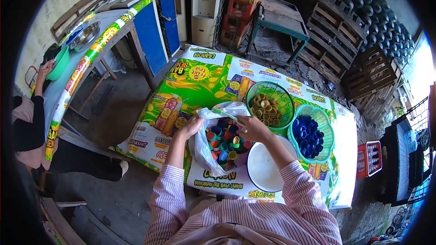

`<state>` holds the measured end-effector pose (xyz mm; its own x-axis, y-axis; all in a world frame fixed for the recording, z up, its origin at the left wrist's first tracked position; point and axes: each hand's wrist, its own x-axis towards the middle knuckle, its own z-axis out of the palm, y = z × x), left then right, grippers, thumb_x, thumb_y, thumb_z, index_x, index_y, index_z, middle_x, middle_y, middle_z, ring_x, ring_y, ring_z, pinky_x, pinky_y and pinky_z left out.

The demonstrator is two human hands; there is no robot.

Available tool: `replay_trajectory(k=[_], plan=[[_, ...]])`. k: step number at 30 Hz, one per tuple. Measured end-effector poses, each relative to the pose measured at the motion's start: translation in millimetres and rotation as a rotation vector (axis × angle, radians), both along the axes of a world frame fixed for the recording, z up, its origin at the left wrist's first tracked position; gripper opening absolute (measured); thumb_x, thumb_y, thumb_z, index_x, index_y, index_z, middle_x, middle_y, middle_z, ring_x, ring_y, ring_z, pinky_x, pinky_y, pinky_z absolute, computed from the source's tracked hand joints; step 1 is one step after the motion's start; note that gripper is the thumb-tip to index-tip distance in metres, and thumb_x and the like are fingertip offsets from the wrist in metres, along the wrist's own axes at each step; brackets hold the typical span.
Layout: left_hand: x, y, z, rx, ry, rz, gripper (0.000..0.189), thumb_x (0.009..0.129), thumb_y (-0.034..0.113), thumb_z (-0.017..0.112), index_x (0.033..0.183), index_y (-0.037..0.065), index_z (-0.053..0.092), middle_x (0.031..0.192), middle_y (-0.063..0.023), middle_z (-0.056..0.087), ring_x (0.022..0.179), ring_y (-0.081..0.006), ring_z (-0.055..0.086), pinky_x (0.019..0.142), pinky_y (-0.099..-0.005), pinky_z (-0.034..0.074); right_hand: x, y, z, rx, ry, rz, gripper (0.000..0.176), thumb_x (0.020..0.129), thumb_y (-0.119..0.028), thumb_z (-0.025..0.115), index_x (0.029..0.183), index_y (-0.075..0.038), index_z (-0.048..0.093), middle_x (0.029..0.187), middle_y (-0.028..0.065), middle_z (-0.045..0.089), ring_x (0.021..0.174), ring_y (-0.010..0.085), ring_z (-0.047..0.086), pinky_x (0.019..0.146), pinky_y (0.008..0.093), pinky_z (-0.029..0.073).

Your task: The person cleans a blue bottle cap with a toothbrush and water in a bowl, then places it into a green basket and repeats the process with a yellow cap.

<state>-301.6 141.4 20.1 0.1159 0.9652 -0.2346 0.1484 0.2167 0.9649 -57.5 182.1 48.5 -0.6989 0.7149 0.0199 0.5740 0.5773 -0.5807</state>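
Observation:
A white plastic bag [202, 154] stands with its mouth spread on the table, full of mixed bottle caps [223, 147] in red, blue, green and yellow. My left hand [190, 127] has its fingers closed on the bag's left rim. At the opposite rim, my right hand [252, 129] grips the plastic, its fingertips partly hidden by the folds. Just beyond the right hand sits a green basket [288, 91] of yellowish caps. A paler green basket [329, 147] to its right holds dark blue caps. Under my right forearm lies a round white basin [268, 168].
A printed green and white sheet [200, 90] covers the table. At the left, another person's hand [45, 69] touches a green bowl [59, 66] on a second table. Crates [237, 9], a small wooden table [281, 16] and pallets [336, 31] stand behind.

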Motion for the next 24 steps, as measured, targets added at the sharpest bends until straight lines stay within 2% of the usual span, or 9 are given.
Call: replay_trajectory(k=[2, 6, 9, 13, 15, 19, 20, 22, 24], plan=[[3.9, -3.4, 8.1, -0.034, 0.024, 0.021, 0.048, 0.088, 0.031, 0.042, 0.126, 0.001, 0.039, 0.128, -0.0099, 0.042, 0.116, -0.0189, 0.039, 0.096, -0.0311, 0.032, -2.3, 0.4, -0.3, 0.015, 0.053, 0.007, 0.045, 0.065, -0.011, 0.064, 0.106, 0.000, 0.052, 0.093, 0.0190, 0.059, 0.080, 0.0333, 0.059, 0.075, 0.0375, 0.047], [-1.3, 9.1, -21.1, -0.033, -0.006, -0.040, 0.055, 0.088, 0.034, 0.041, 0.131, 0.002, 0.033, 0.134, -0.0102, 0.036, 0.121, -0.0190, 0.035, 0.099, -0.0315, 0.028, -21.4, -2.5, 3.5, 0.064, 0.091, 0.052, 0.041, 0.066, -0.011, 0.065, 0.104, 0.000, 0.052, 0.094, 0.0188, 0.059, 0.082, 0.0338, 0.059, 0.074, 0.0382, 0.047], [-1.2, 4.9, -13.7, -0.154, -0.101, 0.011, 0.049, 0.089, 0.029, 0.041, 0.129, 0.002, 0.037, 0.130, -0.0085, 0.041, 0.117, -0.0174, 0.040, 0.099, -0.0314, 0.030, -30.8, -0.1, -9.4, 0.118, 0.006, -0.001, 0.049, 0.066, -0.013, 0.067, 0.109, -0.003, 0.045, 0.091, 0.0205, 0.059, 0.082, 0.0376, 0.058, 0.073, 0.0419, 0.046], [-10.7, 9.9, -39.6, -0.152, -0.162, 0.059, 0.048, 0.089, 0.029, 0.041, 0.129, 0.002, 0.037, 0.127, -0.0074, 0.043, 0.113, -0.0166, 0.043, 0.096, -0.0314, 0.033, -38.2, -3.1, -14.1, 0.083, -0.149, -0.087, 0.059, 0.065, -0.015, 0.068, 0.114, -0.004, 0.037, 0.088, 0.0226, 0.059, 0.082, 0.0392, 0.057, 0.072, 0.0446, 0.046], [-12.9, 7.8, -39.5, -0.201, -0.281, 0.044, 0.057, 0.088, 0.033, 0.042, 0.133, 0.001, 0.029, 0.136, -0.0104, 0.032, 0.122, -0.0206, 0.033, 0.099, -0.0331, 0.028, -36.6, -3.1, -17.8, 0.094, -0.112, -0.076, 0.057, 0.065, -0.016, 0.068, 0.112, -0.003, 0.039, 0.087, 0.0227, 0.059, 0.082, 0.0392, 0.057, 0.071, 0.0445, 0.046], [-15.9, -0.2, -38.7, -0.198, -0.356, 0.081, 0.054, 0.087, 0.032, 0.042, 0.130, 0.000, 0.032, 0.132, -0.0110, 0.036, 0.119, -0.0205, 0.036, 0.098, -0.0323, 0.029, -25.6, -15.0, -3.7, -0.004, -0.104, -0.047, 0.051, 0.065, -0.016, 0.069, 0.108, -0.002, 0.044, 0.085, 0.0220, 0.060, 0.081, 0.0385, 0.058, 0.071, 0.0437, 0.046], [-23.9, 4.6, -57.6, -0.131, -0.312, 0.054, 0.051, 0.088, 0.031, 0.042, 0.129, 0.002, 0.035, 0.129, -0.0092, 0.040, 0.116, -0.0184, 0.039, 0.097, -0.0316, 0.031, -22.0, -17.4, -4.5, -0.006, -0.106, -0.046, 0.051, 0.065, -0.016, 0.069, 0.108, -0.002, 0.044, 0.085, 0.0220, 0.060, 0.081, 0.0385, 0.058, 0.071, 0.0437, 0.046], [-23.1, 1.4, -49.7, -0.061, -0.269, 0.031, 0.048, 0.089, 0.030, 0.043, 0.128, 0.004, 0.037, 0.126, -0.0074, 0.044, 0.113, -0.0163, 0.042, 0.095, -0.0309, 0.033, -14.5, -22.4, -4.8, 0.024, -0.026, 0.027, 0.049, 0.063, -0.013, 0.068, 0.105, -0.001, 0.046, 0.086, 0.0203, 0.060, 0.080, 0.0377, 0.058, 0.071, 0.0428, 0.046], [-18.9, -8.1, -33.7, 0.063, 0.021, 0.039, 0.047, 0.088, 0.028, 0.046, 0.126, 0.003, 0.037, 0.123, -0.0073, 0.044, 0.112, -0.0169, 0.042, 0.095, -0.0300, 0.033, -7.7, -22.9, 0.1, 0.038, -0.040, 0.028, 0.050, 0.063, -0.012, 0.065, 0.107, -0.002, 0.046, 0.085, 0.0211, 0.060, 0.080, 0.0381, 0.058, 0.070, 0.0432, 0.047]])
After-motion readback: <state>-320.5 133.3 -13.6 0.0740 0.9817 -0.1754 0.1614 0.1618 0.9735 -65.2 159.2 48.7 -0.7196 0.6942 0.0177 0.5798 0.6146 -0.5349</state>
